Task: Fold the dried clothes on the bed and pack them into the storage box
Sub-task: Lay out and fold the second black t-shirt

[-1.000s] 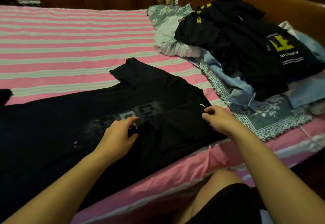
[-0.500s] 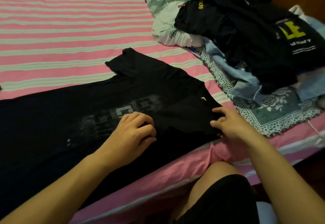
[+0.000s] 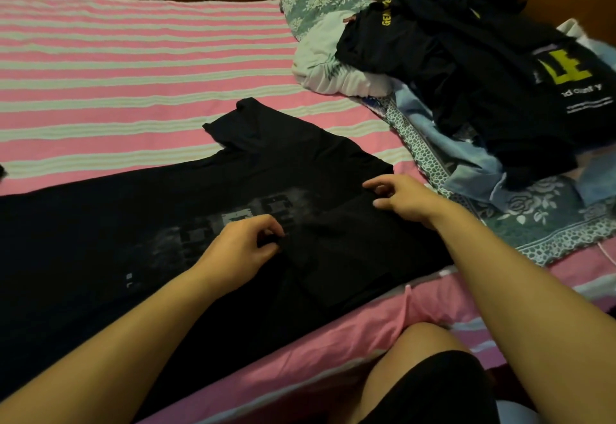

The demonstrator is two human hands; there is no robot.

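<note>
While folding: black shirt (image 3: pixel 166 223) spread flat across bed (image 3: pixel 133 67), filling the 6-to-9 o'clock part of the view, one sleeve reaching toward 12, the near sleeve already turned in over the chest.
Left hand (image 3: pixel 243 250): fingers curled, pinching a bit of shirt cloth beside the grey print, near centre.
Right hand (image 3: pixel 403 197): relaxed, fingers spread and slightly bent, resting on the shirt's collar end at about 3 o'clock; gripping nothing, as far as can be told.
Pile (image 3: pixel 466 67): unfolded dark clothes heaped at 1 to 2 o'clock on a patterned blanket (image 3: pixel 550 217), well apart from the shirt.
Risk, crooked fold: likely if only the left pinch pulls while the right hand merely rests, dragging the cloth askew.
Risk, sleeve slipping: tucked-in sleeve lying loose, apt to fall open when the body gets lifted or doubled over.
Risk, sliding off: shirt's near edge close to the bed edge at 6 o'clock, beside a bare knee (image 3: pixel 416 350); a tug toward the body could pull it over.
Risk, wrinkles: dark cloth in dim light, creases hard to spot before pressing flat.
Containers: storage box not in view; contents impossible to tell. No folded clothes seen anywhere.
</note>
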